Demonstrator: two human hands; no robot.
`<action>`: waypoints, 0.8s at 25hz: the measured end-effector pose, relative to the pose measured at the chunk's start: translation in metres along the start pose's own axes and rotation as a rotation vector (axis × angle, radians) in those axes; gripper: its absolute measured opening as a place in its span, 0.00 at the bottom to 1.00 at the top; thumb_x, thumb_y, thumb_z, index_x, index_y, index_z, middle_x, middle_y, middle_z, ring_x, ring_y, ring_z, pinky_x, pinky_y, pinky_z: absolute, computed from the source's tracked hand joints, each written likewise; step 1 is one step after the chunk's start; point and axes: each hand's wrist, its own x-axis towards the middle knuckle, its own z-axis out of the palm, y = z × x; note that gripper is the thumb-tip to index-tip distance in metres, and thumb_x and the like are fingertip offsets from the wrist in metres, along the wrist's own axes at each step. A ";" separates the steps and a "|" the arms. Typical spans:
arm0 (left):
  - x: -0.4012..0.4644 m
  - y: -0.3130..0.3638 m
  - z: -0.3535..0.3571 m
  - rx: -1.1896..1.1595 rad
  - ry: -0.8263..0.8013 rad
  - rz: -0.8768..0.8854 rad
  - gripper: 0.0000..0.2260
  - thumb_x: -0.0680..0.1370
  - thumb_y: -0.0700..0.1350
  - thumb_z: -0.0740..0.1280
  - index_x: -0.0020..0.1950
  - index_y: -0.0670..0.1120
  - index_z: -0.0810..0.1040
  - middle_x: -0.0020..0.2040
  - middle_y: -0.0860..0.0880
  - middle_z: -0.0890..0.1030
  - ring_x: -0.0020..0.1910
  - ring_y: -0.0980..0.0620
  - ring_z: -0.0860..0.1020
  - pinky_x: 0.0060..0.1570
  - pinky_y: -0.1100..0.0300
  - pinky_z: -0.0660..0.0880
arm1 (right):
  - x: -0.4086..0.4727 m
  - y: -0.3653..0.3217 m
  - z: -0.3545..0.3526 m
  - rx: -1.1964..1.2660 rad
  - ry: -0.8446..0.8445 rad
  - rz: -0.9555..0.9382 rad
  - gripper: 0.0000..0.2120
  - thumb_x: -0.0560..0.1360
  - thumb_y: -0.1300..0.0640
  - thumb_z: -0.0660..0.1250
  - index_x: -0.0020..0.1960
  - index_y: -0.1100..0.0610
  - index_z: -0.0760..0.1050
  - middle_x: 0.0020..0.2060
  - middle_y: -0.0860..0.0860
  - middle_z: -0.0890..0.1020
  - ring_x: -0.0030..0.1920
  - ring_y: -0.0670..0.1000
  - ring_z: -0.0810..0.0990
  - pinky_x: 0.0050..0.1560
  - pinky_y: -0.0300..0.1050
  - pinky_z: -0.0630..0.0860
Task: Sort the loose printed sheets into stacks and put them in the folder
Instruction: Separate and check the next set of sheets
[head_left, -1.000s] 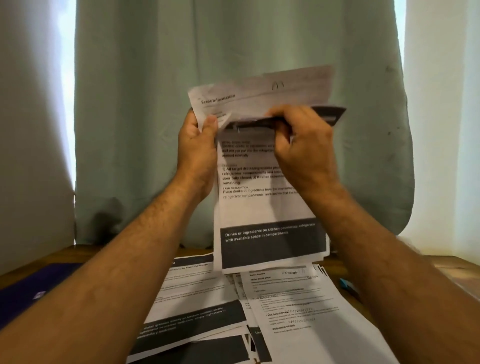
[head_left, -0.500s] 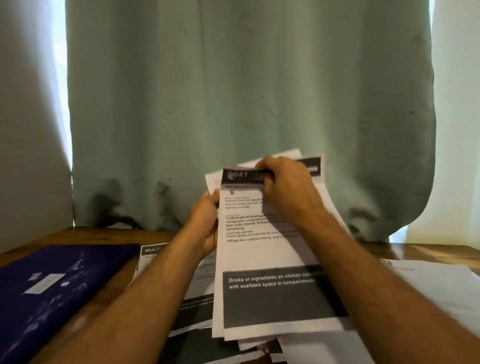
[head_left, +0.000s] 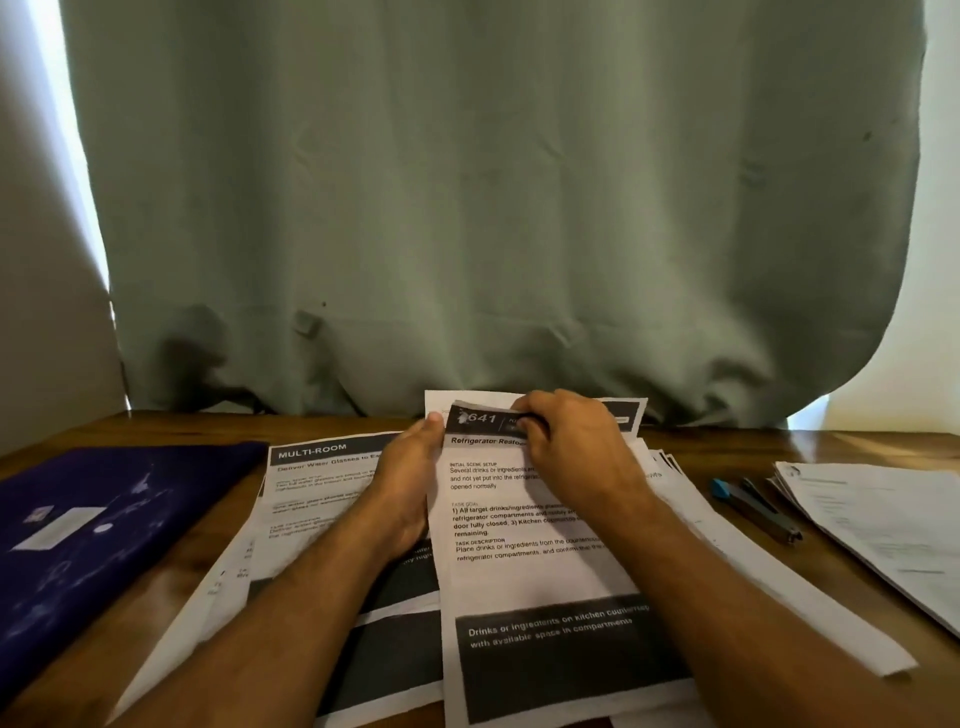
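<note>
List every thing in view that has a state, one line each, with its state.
Left hand: holding the left edge of the refrigerator sheet.
Right hand: pinching the sheet's curled top edge.
Refrigerator sheet: on top of the pile, top edge bent.
MULTI-ROOM sheet: flat, partly covered.
Folder: closed, flat on the table.
Right stack: flat, apart from the pile.
Stapler: lying untouched.
</note>
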 end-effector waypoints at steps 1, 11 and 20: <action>0.000 -0.001 0.001 0.034 0.005 0.013 0.18 0.85 0.55 0.55 0.64 0.46 0.78 0.50 0.40 0.86 0.49 0.40 0.86 0.49 0.41 0.82 | -0.004 0.001 0.001 0.013 -0.003 0.017 0.11 0.80 0.55 0.63 0.60 0.51 0.80 0.53 0.51 0.82 0.52 0.52 0.79 0.58 0.48 0.75; -0.015 -0.004 0.005 0.181 -0.152 0.221 0.20 0.74 0.50 0.72 0.64 0.45 0.77 0.51 0.41 0.86 0.49 0.41 0.86 0.48 0.46 0.83 | -0.013 -0.010 -0.002 0.118 0.117 0.081 0.14 0.80 0.55 0.63 0.64 0.49 0.78 0.54 0.50 0.82 0.52 0.50 0.79 0.59 0.45 0.76; -0.010 -0.009 0.008 0.231 -0.035 0.259 0.05 0.82 0.43 0.65 0.56 0.47 0.79 0.45 0.45 0.87 0.45 0.44 0.86 0.43 0.50 0.83 | -0.015 -0.008 0.002 0.116 0.186 0.014 0.14 0.80 0.53 0.63 0.65 0.49 0.77 0.53 0.50 0.80 0.50 0.48 0.78 0.54 0.42 0.75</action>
